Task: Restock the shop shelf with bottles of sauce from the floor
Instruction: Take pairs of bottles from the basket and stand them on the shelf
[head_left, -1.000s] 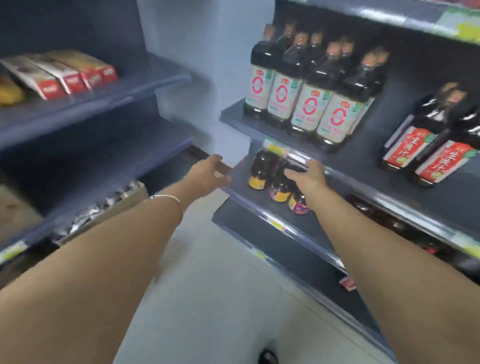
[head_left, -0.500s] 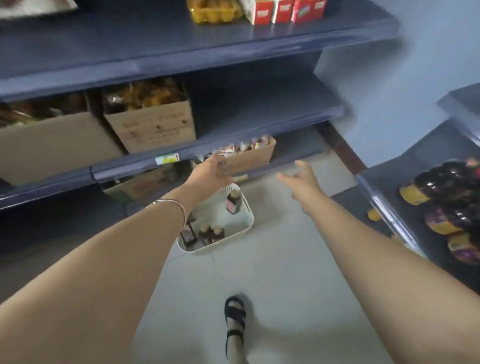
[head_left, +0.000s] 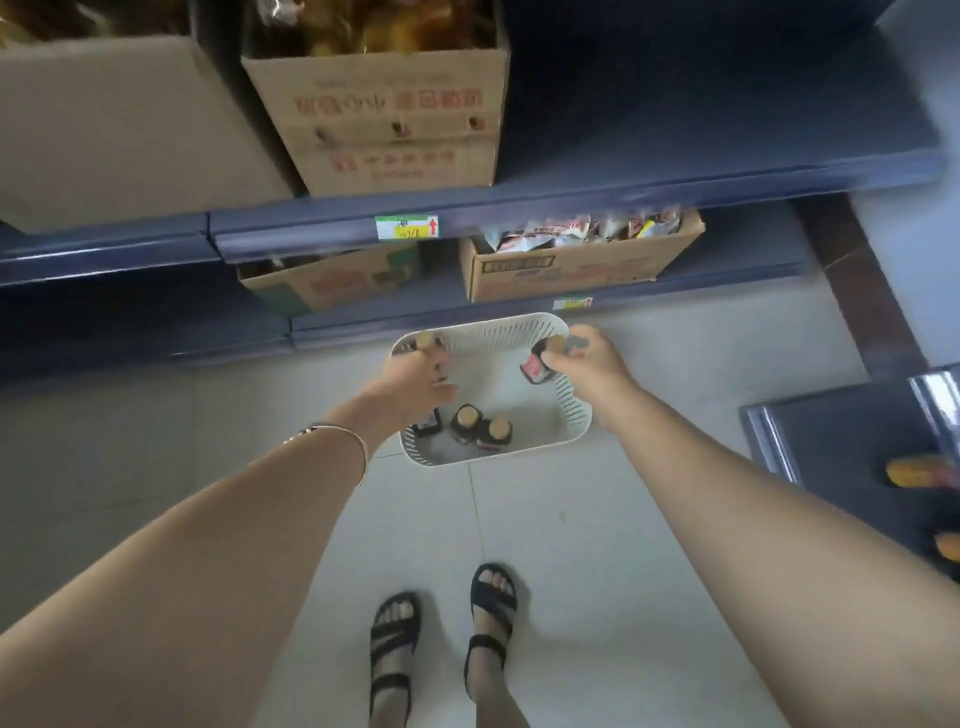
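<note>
A white slotted basket stands on the floor tiles below me. Three dark sauce bottles with tan caps stand upright at its near side. My left hand reaches into the basket's left side and grips a sauce bottle whose tan cap shows above my fingers. Over the basket's right rim, my right hand holds a red-labelled sauce bottle by its neck. The target shelf juts in at the right edge, with orange-labelled bottles lying at its far end.
Blue shelving runs across the top, its lip just beyond the basket. Cardboard boxes of packaged goods sit on its lower levels. My feet in black sandals stand on the pale floor tiles behind the basket.
I have turned from the sauce shelf down to the floor basket. Both hands, empty and open half a second ago, have dropped into the basket and each now holds a bottle.
</note>
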